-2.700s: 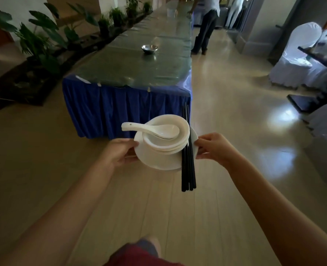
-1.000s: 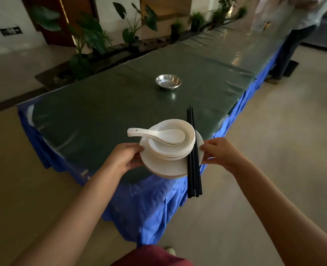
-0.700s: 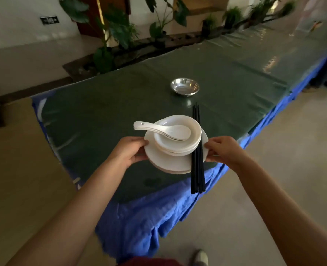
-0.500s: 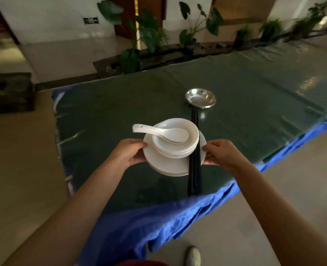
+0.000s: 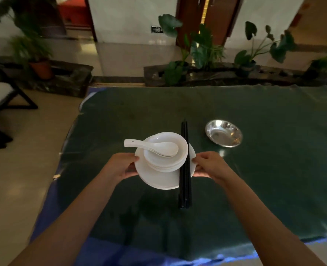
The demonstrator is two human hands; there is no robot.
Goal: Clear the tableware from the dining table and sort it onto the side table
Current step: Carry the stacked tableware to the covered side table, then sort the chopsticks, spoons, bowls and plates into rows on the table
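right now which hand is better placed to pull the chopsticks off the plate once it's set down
Right. The black chopsticks lie across the plate's right side, beside the right hand. The left hand holds the far rim, with the bowls between.

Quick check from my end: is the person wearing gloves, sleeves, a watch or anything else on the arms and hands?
Nothing worn shows. The left hand and right hand are bare, without gloves, and no rings can be made out. Both forearms are uncovered right down to the bottom edge of the head view, with no sleeve, watch, wristband or marking in sight. The dim light may hide fine detail.
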